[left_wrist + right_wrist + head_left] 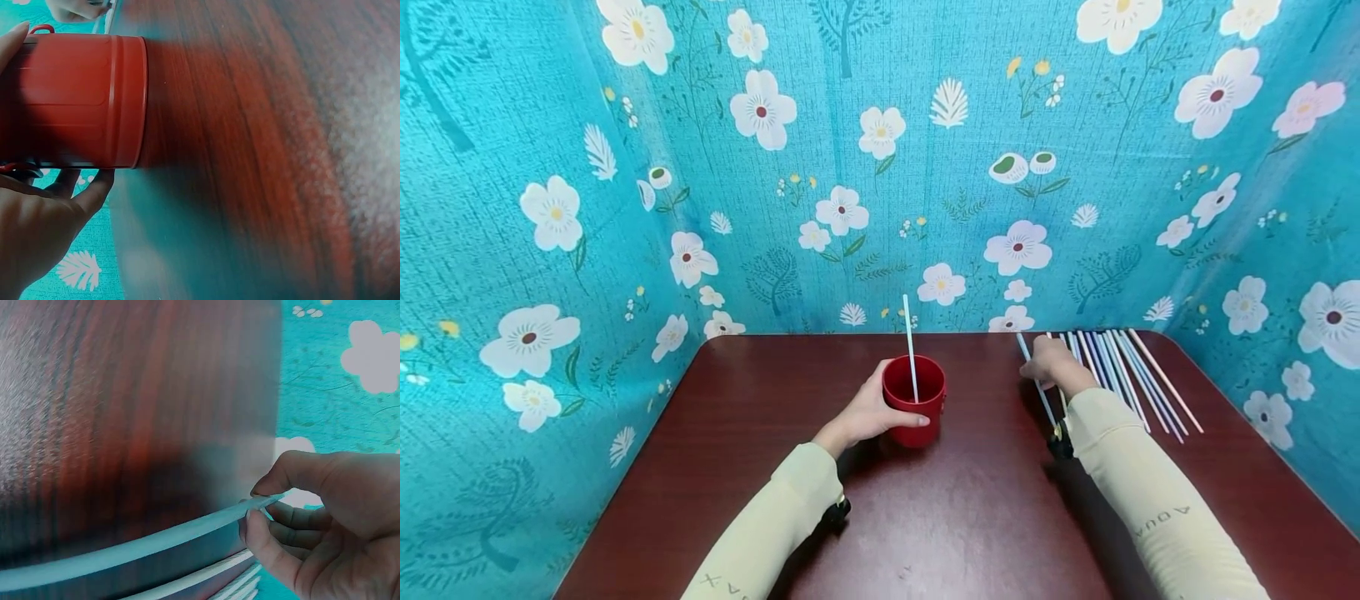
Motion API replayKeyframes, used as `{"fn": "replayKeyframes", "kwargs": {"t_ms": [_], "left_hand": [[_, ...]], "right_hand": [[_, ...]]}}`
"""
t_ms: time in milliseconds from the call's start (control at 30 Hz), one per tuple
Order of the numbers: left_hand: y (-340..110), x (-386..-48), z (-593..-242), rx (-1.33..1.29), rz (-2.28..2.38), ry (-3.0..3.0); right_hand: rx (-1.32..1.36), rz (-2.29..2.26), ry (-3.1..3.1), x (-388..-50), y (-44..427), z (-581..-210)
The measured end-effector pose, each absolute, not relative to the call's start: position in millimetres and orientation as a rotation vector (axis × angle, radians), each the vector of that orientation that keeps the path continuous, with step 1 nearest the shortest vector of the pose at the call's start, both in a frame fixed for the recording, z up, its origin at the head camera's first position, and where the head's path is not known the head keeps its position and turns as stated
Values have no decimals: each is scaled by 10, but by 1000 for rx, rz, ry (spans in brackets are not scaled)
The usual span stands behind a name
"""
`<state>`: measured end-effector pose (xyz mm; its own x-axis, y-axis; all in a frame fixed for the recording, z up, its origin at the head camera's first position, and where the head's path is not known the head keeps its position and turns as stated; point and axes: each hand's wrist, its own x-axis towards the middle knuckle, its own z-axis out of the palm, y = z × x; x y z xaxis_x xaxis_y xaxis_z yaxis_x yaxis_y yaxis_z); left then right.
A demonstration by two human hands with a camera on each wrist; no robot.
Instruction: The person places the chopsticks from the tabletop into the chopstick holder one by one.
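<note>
Red cup (81,100) sits upright near the centre of the head view, with one pale stick (910,337) leaning in it and rising above the rim. Left hand (880,408) grips the cup's side, thumb across the front. Right hand (1054,365), right of centre, pinches a pale blue stick (156,542) near one end between thumb and finger.

Handling (judged): the stick looks light, slim, easily rolled; fairly stiff, though it reads curved in the right wrist view, bend or lens effect, cannot tell. Best hold: a light fingertip pinch near an end. Cup probably light, rigid, slick-walled; hold round the body.

Materials: cup wall glossy, cylindrical, ridged near the base, small loops at its sides; metal or plastic unclear. Row of sticks (1123,375), right of frame, thin, pastel and white, fanned. Table (970,517) dark red-brown, wood-grained, shiny. Backdrop cloth (880,67) turquoise, woven-looking, flower-printed.
</note>
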<state>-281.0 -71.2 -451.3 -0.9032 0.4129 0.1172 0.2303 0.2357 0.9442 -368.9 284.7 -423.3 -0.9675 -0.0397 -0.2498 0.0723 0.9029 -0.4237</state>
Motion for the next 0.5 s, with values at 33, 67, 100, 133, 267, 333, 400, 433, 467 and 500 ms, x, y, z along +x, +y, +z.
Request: {"fn": "replayKeyframes", "kwargs": {"t_ms": [33, 67, 100, 133, 267, 333, 400, 433, 467, 500], "left_hand": [[-714, -2821, -4509, 618, 1745, 2347], [-715, -2834, -4504, 620, 1744, 2351], [-716, -2847, -4500, 622, 1741, 2358], [-716, -2861, -4496, 627, 1739, 2364], [-709, -2886, -4483, 637, 1731, 2364], [-704, -2847, -4440, 634, 1727, 2355], [-701, -2777, -4370, 625, 1727, 2340], [-700, -2730, -4329, 622, 1731, 2335], [-699, -2687, -4292, 619, 1736, 2330], [-697, -2649, -4262, 617, 1742, 2325]], "right_hand": [[16, -654, 2817, -3690, 2830, -4196], [15, -666, 2826, -3693, 2814, -4161], [14, -684, 2830, -3694, 2797, -4122], [17, -690, 2840, -3693, 2781, -4085], [-12, -701, 2901, -3650, 2721, -3944], [-65, -694, 2942, -3607, 2694, -3884], [-121, -710, 2980, -3556, 2653, -3824], [-152, -722, 2996, -3527, 2628, -3789], [-179, -741, 3011, -3497, 2599, -3751], [-202, -760, 3017, -3469, 2567, -3713]]}}
